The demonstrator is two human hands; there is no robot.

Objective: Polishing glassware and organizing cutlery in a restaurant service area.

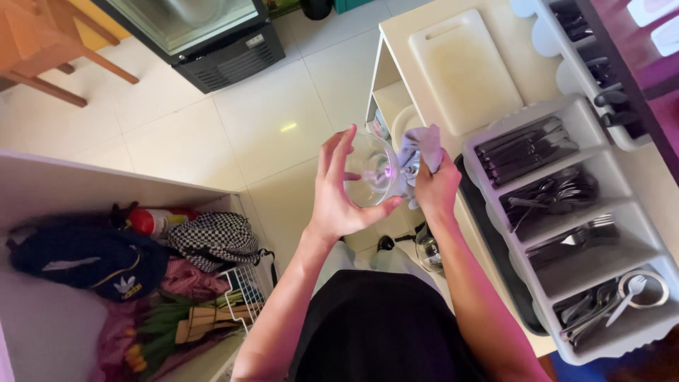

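Note:
My left hand (338,191) cups the bowl of a clear wine glass (369,170), held on its side above the floor. My right hand (436,189) grips a pale lilac cloth (420,150) bunched against the glass's stem end. The two hands are close together in the middle of the view, just left of a white counter (495,42). The glass's stem and foot are mostly hidden by the cloth.
A grey cutlery tray (574,244) with knives, forks and spoons sits on the counter at right, with a white cutting board (463,71) behind it. Another glass (428,249) stands below my right arm. A shelf at left holds a dark bag (85,258) and a checkered cloth (212,237).

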